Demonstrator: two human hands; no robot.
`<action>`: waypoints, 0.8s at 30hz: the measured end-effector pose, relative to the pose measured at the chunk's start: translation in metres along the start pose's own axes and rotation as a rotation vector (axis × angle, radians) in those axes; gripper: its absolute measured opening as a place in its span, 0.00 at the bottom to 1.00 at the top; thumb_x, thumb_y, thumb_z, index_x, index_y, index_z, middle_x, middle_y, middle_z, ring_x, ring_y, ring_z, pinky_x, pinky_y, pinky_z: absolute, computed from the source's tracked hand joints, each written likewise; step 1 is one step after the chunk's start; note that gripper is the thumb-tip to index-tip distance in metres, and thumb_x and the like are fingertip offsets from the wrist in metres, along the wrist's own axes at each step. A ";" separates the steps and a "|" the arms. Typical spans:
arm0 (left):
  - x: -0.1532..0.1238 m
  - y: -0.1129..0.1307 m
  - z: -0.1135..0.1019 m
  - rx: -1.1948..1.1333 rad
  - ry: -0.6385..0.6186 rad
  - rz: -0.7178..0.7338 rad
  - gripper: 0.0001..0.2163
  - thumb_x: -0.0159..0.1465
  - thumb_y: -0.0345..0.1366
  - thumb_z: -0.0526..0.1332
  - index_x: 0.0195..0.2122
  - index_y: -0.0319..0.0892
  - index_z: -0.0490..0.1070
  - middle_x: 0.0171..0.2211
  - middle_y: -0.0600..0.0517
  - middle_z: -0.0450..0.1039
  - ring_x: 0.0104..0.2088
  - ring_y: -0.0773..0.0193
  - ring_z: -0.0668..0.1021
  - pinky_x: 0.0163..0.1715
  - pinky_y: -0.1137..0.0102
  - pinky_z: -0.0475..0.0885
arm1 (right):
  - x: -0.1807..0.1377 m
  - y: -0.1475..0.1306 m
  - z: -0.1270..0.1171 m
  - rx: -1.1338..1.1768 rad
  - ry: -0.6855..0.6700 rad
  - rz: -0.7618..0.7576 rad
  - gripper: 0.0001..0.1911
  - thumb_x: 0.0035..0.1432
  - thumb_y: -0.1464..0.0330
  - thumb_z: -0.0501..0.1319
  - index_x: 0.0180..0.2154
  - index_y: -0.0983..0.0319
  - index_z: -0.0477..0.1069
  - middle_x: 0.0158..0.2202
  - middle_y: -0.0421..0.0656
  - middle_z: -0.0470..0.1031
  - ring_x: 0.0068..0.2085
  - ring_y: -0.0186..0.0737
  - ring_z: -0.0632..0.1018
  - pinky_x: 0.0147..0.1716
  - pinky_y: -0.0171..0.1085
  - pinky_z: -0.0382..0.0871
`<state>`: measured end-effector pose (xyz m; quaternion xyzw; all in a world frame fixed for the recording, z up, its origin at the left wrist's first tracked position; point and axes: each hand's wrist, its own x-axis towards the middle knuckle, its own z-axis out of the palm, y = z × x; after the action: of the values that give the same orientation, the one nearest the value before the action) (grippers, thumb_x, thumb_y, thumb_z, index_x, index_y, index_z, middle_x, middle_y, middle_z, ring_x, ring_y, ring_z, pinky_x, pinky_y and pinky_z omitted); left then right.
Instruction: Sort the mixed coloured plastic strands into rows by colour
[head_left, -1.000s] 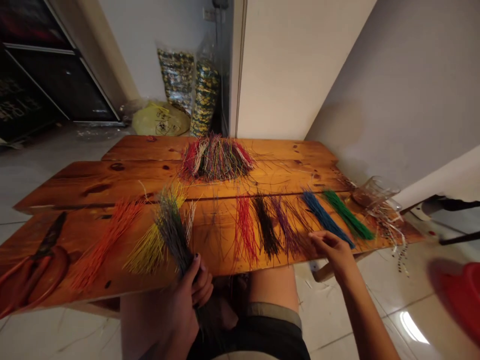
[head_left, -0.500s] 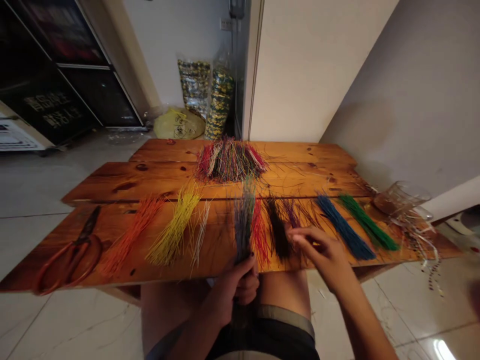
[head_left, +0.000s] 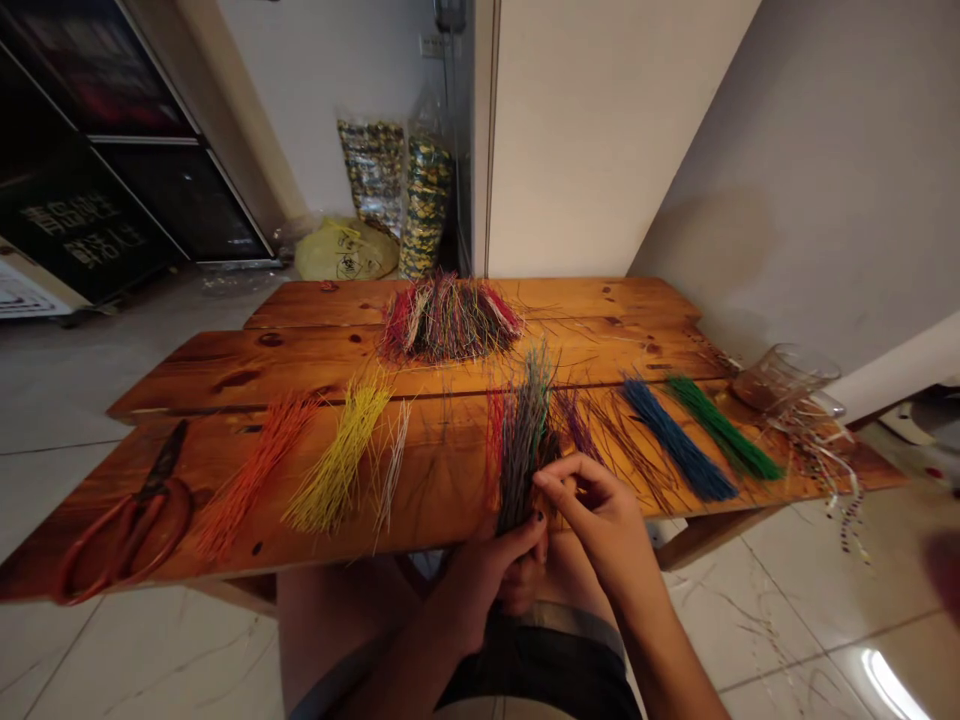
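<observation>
My left hand (head_left: 499,580) is wrapped round the lower end of an upright bundle of thin grey wires (head_left: 519,460), with some green ones among them, at the table's front edge. Close against the bundle's right side, my right hand (head_left: 592,500) pinches thumb and forefinger together; whatever sits between the tips is too small to make out. Behind the bundle lie red wires (head_left: 493,440) and a dark wire bunch, partly covered. Purple wires (head_left: 574,420) and loose brown wires (head_left: 630,450) lie just beyond my right hand.
Leftward lie white wires (head_left: 392,470), yellow wires (head_left: 341,455), orange wires (head_left: 259,470) and red-handled scissors (head_left: 131,525). Blue wires (head_left: 679,440), green wires (head_left: 724,428) and a clear plastic container (head_left: 787,380) are on the right. A mixed-colour wire pile (head_left: 452,320) sits at the back.
My left hand has moved the grey bundle to the right, so it now covers most of the dark bunch. My right hand has come in beside the bundle. The view has shifted slightly.
</observation>
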<state>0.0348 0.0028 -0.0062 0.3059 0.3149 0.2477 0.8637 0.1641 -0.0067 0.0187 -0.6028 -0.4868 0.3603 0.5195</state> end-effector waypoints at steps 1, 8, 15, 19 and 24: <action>0.000 -0.001 0.000 -0.013 -0.024 0.002 0.17 0.52 0.49 0.62 0.22 0.42 0.59 0.09 0.66 0.43 0.11 0.78 0.45 0.10 0.77 0.41 | 0.000 -0.001 0.001 0.040 -0.006 0.019 0.11 0.52 0.60 0.62 0.26 0.61 0.70 0.21 0.38 0.66 0.24 0.33 0.66 0.23 0.32 0.58; 0.001 -0.001 0.000 -0.152 -0.179 0.056 0.16 0.56 0.48 0.60 0.23 0.41 0.60 0.10 0.65 0.42 0.11 0.77 0.43 0.10 0.80 0.42 | -0.001 0.001 0.003 0.205 -0.028 0.050 0.11 0.52 0.60 0.62 0.27 0.61 0.70 0.19 0.36 0.64 0.23 0.31 0.65 0.24 0.31 0.58; 0.001 -0.006 0.004 -0.201 -0.158 0.167 0.15 0.60 0.46 0.57 0.23 0.41 0.61 0.11 0.65 0.41 0.11 0.77 0.43 0.10 0.81 0.43 | -0.001 0.003 0.003 0.234 -0.061 0.070 0.11 0.51 0.60 0.63 0.28 0.62 0.70 0.21 0.37 0.66 0.22 0.30 0.64 0.20 0.30 0.56; 0.002 -0.009 0.003 -0.230 -0.150 0.191 0.14 0.61 0.44 0.55 0.23 0.40 0.61 0.11 0.64 0.42 0.11 0.77 0.43 0.10 0.81 0.44 | 0.000 0.004 0.002 0.211 -0.133 0.121 0.13 0.50 0.59 0.64 0.30 0.62 0.71 0.22 0.39 0.68 0.21 0.29 0.63 0.16 0.29 0.50; 0.000 -0.010 0.006 -0.315 -0.147 0.229 0.14 0.62 0.43 0.55 0.24 0.39 0.63 0.11 0.64 0.41 0.12 0.77 0.42 0.10 0.81 0.43 | -0.003 0.004 0.006 0.234 -0.103 0.110 0.12 0.50 0.59 0.64 0.28 0.62 0.70 0.19 0.36 0.65 0.19 0.28 0.60 0.16 0.30 0.49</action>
<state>0.0415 -0.0062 -0.0092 0.2181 0.1716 0.3677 0.8876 0.1582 -0.0079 0.0138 -0.5446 -0.4337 0.4729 0.5401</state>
